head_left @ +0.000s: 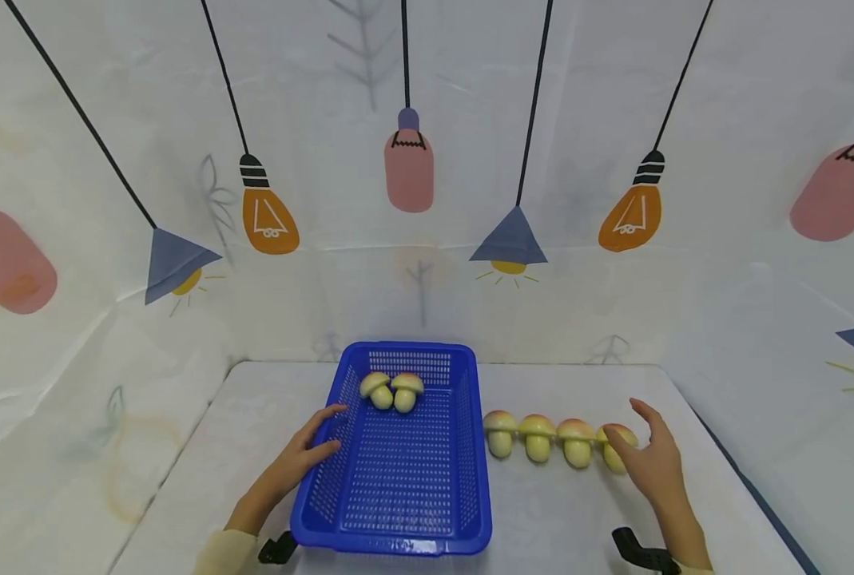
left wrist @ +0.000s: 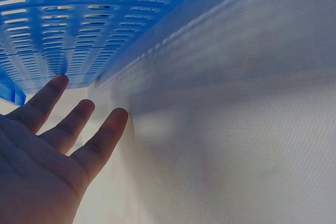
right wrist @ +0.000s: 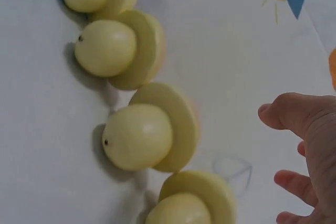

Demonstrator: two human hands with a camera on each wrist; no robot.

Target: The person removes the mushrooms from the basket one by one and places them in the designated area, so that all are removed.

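A blue plastic basket point(head_left: 398, 471) with slotted walls stands on the table, and two toy mushrooms point(head_left: 406, 391) lie inside near its far left. My left hand point(head_left: 300, 457) is at the basket's left rim with fingers spread; in the left wrist view the fingers point(left wrist: 105, 140) extend beneath the slotted blue side. Right of the basket, several pale yellow mushrooms point(head_left: 538, 438) with reddish cap tops lie in a row, caps touching. At the row's right end, my right hand point(head_left: 653, 463) hovers by the last mushroom point(head_left: 616, 457), thumb and fingers apart, holding nothing.
The white tabletop point(head_left: 556, 519) meets a pale backdrop point(head_left: 470, 311) printed with hanging lamps and bulbs. Black wrist mounts point(head_left: 642, 551) sit at both wrists, low in the head view. A dark edge point(head_left: 750, 487) runs along the table's right side.
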